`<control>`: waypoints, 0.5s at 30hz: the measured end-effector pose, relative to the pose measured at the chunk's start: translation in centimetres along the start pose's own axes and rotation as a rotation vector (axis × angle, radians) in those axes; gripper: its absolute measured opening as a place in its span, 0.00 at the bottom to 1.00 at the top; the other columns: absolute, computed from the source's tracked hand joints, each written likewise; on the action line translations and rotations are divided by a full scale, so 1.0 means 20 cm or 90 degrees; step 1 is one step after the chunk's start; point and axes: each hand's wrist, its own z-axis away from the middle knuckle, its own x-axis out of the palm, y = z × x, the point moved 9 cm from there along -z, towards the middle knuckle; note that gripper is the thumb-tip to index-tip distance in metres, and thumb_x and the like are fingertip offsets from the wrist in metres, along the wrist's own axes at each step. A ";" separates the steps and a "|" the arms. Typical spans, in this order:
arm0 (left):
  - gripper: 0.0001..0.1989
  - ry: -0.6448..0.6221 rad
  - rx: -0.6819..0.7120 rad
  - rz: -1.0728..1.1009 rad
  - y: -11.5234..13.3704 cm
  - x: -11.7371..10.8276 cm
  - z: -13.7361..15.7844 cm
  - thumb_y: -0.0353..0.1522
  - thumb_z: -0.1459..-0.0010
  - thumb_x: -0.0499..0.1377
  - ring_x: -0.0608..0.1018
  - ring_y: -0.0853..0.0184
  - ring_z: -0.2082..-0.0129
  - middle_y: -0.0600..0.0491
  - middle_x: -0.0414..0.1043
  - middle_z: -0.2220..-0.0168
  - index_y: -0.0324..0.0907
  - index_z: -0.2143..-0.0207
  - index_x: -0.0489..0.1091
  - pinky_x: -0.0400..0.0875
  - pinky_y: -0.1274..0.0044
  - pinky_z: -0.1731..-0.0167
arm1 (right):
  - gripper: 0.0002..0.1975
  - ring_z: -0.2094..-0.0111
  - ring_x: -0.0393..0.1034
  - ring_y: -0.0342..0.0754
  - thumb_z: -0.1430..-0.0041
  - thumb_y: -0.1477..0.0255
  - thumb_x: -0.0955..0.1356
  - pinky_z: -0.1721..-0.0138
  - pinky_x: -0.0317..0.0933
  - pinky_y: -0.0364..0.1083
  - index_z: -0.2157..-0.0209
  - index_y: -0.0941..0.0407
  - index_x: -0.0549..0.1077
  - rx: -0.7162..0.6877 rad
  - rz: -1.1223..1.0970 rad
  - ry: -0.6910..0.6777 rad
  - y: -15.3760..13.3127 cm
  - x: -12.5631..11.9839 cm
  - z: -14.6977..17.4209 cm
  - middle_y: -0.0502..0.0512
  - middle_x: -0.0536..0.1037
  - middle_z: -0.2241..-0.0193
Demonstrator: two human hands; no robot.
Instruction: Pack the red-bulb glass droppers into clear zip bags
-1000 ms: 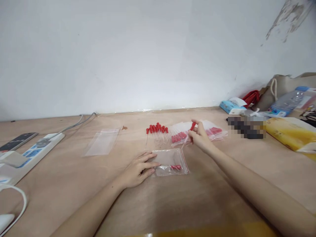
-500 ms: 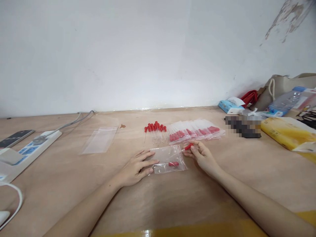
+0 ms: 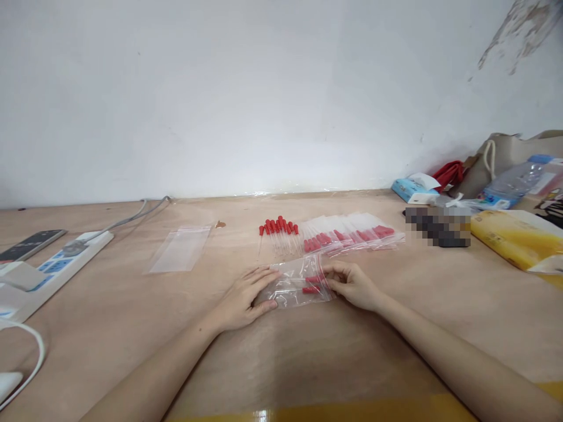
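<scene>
Head: pressing clear bag under spread left hand, pinching its mouth in right hand; with two red-bulbed droppers inside, between hands, loose droppers beyond left hand, filled bags beyond right.
</scene>
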 end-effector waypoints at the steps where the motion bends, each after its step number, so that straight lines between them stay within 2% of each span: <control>1: 0.25 0.000 -0.002 0.002 0.00 0.00 0.00 0.40 0.40 0.51 0.58 0.60 0.42 0.51 0.56 0.43 0.48 0.42 0.51 0.53 0.64 0.44 | 0.14 0.79 0.60 0.39 0.50 0.65 0.66 0.78 0.55 0.40 0.63 0.58 0.73 0.006 -0.025 0.008 0.01 0.01 -0.01 0.52 0.72 0.73; 4: 0.25 0.008 -0.002 0.010 0.00 0.00 0.00 0.40 0.41 0.52 0.59 0.60 0.43 0.50 0.58 0.44 0.46 0.43 0.53 0.54 0.64 0.45 | 0.15 0.79 0.62 0.39 0.51 0.64 0.66 0.79 0.55 0.40 0.64 0.58 0.72 0.016 -0.082 0.025 0.01 0.03 -0.02 0.52 0.74 0.74; 9: 0.20 0.014 0.010 0.041 0.01 -0.01 0.00 0.39 0.41 0.53 0.59 0.60 0.43 0.50 0.60 0.45 0.45 0.47 0.57 0.54 0.64 0.45 | 0.15 0.85 0.58 0.37 0.52 0.61 0.66 0.83 0.54 0.39 0.66 0.57 0.72 0.065 -0.132 -0.030 0.01 0.05 0.01 0.46 0.70 0.83; 12: 0.16 0.016 0.002 0.065 0.00 -0.02 0.00 0.38 0.42 0.53 0.60 0.60 0.44 0.49 0.60 0.45 0.45 0.52 0.59 0.57 0.65 0.47 | 0.14 0.86 0.58 0.38 0.52 0.63 0.66 0.84 0.53 0.39 0.66 0.57 0.71 0.063 -0.088 0.038 0.00 -0.05 0.00 0.47 0.70 0.82; 15: 0.12 0.028 -0.006 0.092 -0.01 -0.03 0.01 0.38 0.43 0.54 0.61 0.60 0.44 0.48 0.60 0.45 0.43 0.57 0.60 0.58 0.65 0.48 | 0.09 0.82 0.62 0.40 0.51 0.66 0.66 0.81 0.55 0.40 0.70 0.57 0.71 0.004 0.043 0.138 -0.07 -0.18 -0.08 0.51 0.74 0.77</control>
